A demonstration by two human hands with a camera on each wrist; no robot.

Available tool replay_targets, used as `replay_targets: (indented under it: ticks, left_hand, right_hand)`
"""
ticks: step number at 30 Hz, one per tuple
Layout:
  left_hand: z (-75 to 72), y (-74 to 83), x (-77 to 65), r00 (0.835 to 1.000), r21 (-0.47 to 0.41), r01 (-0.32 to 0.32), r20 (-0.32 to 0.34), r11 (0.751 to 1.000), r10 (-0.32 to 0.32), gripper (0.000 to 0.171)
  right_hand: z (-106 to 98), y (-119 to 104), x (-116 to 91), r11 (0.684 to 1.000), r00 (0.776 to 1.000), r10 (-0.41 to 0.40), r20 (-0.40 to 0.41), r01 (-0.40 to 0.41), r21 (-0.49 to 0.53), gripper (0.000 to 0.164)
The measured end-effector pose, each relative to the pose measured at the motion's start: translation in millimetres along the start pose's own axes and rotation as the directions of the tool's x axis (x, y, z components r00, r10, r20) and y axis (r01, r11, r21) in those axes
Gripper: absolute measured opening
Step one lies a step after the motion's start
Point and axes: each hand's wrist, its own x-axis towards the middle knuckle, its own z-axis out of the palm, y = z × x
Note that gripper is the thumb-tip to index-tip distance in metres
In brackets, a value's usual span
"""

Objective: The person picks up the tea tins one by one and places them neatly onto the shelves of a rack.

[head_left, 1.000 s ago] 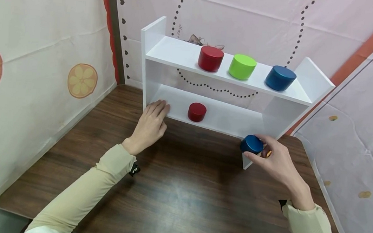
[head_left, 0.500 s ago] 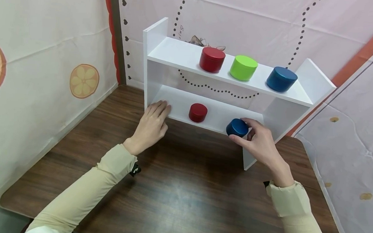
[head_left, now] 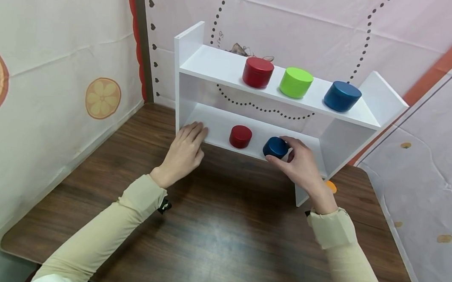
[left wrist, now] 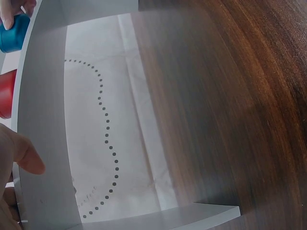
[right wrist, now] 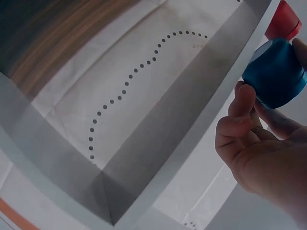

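Note:
My right hand (head_left: pixel 299 164) grips a blue round tin (head_left: pixel 274 148) between thumb and fingers, at the front of the lower board of a white two-level shelf (head_left: pixel 219 128). In the right wrist view the blue tin (right wrist: pixel 276 76) appears by the board's front edge, with part of its underside showing. A smaller red tin (head_left: pixel 240 136) sits on the same board, left of the blue one. My left hand (head_left: pixel 183 153) rests on the lower board's left end with fingers laid over its front edge. The thumb (left wrist: pixel 29 158) stands apart from those fingers.
Red (head_left: pixel 258 73), lime-green (head_left: pixel 296 83) and blue (head_left: pixel 342 96) tins stand in a row on the upper board. Partly hidden by the right wrist, an orange thing (head_left: pixel 331 187) lies near the shelf's right side panel (head_left: pixel 301 196). The brown wooden table (head_left: pixel 205 233) extends in front.
My right hand has carried the blue tin leftward and up, from beside the shelf's right end to the lower board near the red tin. The left hand has stayed in place.

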Motion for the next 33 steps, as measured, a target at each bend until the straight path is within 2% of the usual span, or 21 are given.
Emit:
replay_targets:
  ticks: [16, 24, 26, 29, 33]
  left_hand:
    - [-0.7, 0.9, -0.6, 1.0, 0.003, 0.001, 0.0, 1.0, -0.001, 0.047]
    - [-2.2, 0.8, 1.8, 1.0, 0.014, 0.001, 0.005, 1.0, -0.001, 0.047]
    - [-2.0, 0.9, 1.5, 1.0, 0.014, 0.002, 0.009, 1.0, -0.002, 0.047]
    - [-1.6, 1.0, 0.7, 1.0, 0.009, 0.004, 0.014, 1.0, -0.004, 0.048]
    - [-1.0, 0.2, -0.6, 1.0, 0.002, 0.004, 0.011, 1.0, -0.004, 0.048]
  right_hand:
    - [8, -4, 11, 0.998, 0.997, 0.058, 0.05, -0.057, -0.016, 0.067]
    - [3, -7, 6, 0.99, 0.991, 0.124, 0.057, -0.12, -0.079, 0.081]
    - [-1, -5, -2, 0.991, 0.994, 0.109, 0.027, -0.106, -0.081, 0.077]
    - [-9, 2, -21, 0.994, 0.996, 0.058, -0.066, -0.064, -0.087, 0.062]
    - [-17, 20, -47, 0.992, 0.973, -0.015, -0.232, -0.015, -0.127, 0.04]
